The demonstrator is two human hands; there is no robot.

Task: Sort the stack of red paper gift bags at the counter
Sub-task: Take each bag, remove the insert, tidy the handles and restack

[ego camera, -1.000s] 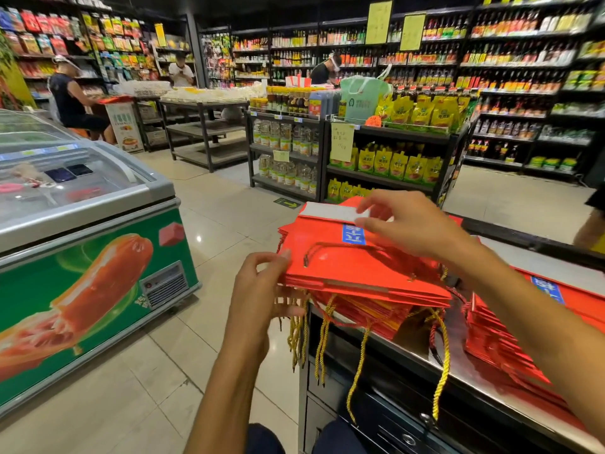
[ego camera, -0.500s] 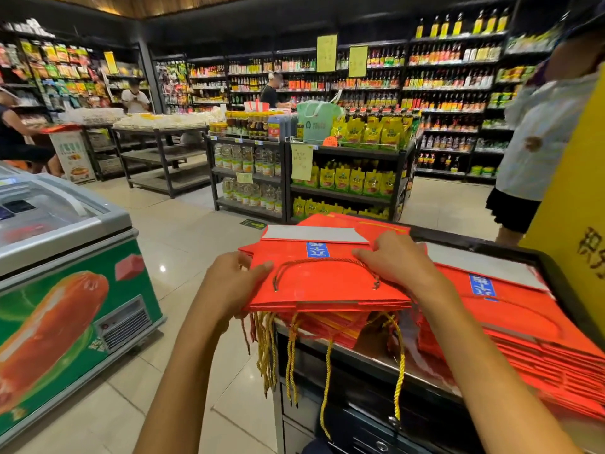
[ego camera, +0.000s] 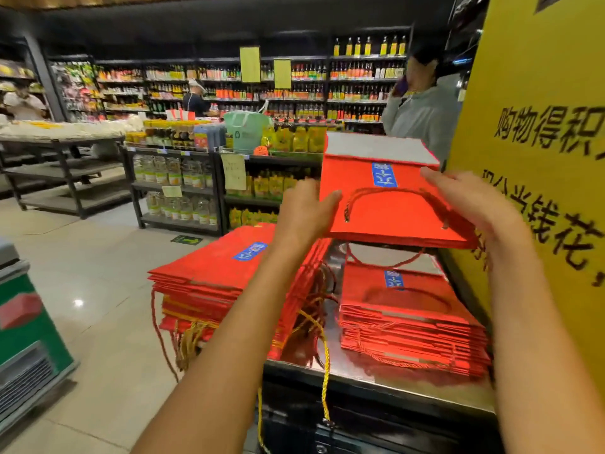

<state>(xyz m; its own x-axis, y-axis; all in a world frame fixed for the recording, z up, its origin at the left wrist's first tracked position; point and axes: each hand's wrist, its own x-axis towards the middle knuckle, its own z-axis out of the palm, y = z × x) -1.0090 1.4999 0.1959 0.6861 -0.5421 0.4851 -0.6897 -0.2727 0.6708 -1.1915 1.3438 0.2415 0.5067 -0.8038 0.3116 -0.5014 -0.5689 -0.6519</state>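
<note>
I hold one flat red paper gift bag (ego camera: 389, 204) in the air, blue label and red cord handle facing up. My left hand (ego camera: 304, 211) grips its left edge and my right hand (ego camera: 471, 204) grips its right edge. Directly below it lies a neat stack of red bags (ego camera: 409, 319) on the right of the metal counter (ego camera: 360, 375). A second, untidy stack of red bags (ego camera: 216, 280) lies on the counter's left end, with red and gold cords hanging over the edge.
A tall yellow sign (ego camera: 540, 158) with black characters stands close on the right. A person in a pale top (ego camera: 422, 116) stands behind the counter. Shelving racks (ego camera: 183, 185) of bottles fill the aisle ahead. A green chest freezer (ego camera: 23, 329) sits at the left.
I have lifted the top bag off the left stack and carried it up and to the right, over the right stack. My view has turned right.
</note>
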